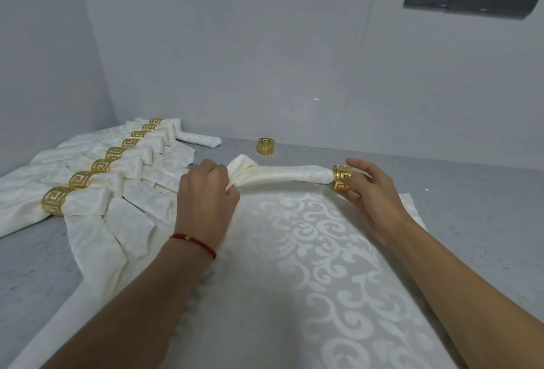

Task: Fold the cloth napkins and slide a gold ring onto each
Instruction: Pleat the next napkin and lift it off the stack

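- Just above mid-frame, the rolled napkin (290, 176) stretches between both hands, sagging slightly; it looks soft, light and limp, so it likely needs tension at both ends.
- At its left end, the left hand (207, 192) clenches the bunched cloth.
- At the right end, the right hand (372, 192) pinches the gold ring (341, 177) with its other fingers loose, the ring just started onto the tip; being rigid metal, it is best gripped by its rim.
- A spare ring (266, 146) stands behind, upper centre.
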`<act>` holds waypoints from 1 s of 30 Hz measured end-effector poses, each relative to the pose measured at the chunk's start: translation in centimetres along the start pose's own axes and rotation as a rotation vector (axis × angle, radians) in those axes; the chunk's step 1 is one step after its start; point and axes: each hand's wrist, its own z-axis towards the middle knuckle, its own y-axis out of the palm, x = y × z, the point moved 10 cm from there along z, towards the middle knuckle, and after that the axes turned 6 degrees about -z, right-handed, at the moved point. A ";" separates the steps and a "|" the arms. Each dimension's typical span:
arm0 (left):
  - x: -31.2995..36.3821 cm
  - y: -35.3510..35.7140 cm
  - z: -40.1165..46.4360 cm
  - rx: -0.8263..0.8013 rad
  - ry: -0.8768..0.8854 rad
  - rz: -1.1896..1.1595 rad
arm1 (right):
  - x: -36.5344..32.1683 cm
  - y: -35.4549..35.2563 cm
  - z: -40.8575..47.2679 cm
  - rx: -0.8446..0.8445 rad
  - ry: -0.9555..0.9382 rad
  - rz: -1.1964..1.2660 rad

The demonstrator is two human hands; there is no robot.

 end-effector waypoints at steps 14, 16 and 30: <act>2.0 -0.3 -0.3 0.061 0.167 -0.076 | -1.6 2.1 -1.7 -0.179 -0.189 -0.253; 2.3 -0.3 -0.5 0.062 0.197 -0.084 | -2.8 2.9 -2.1 -0.218 -0.282 -0.366; 4.9 0.6 -1.4 -0.016 0.321 -0.153 | -5.3 8.1 -4.8 -0.284 -0.628 -0.987</act>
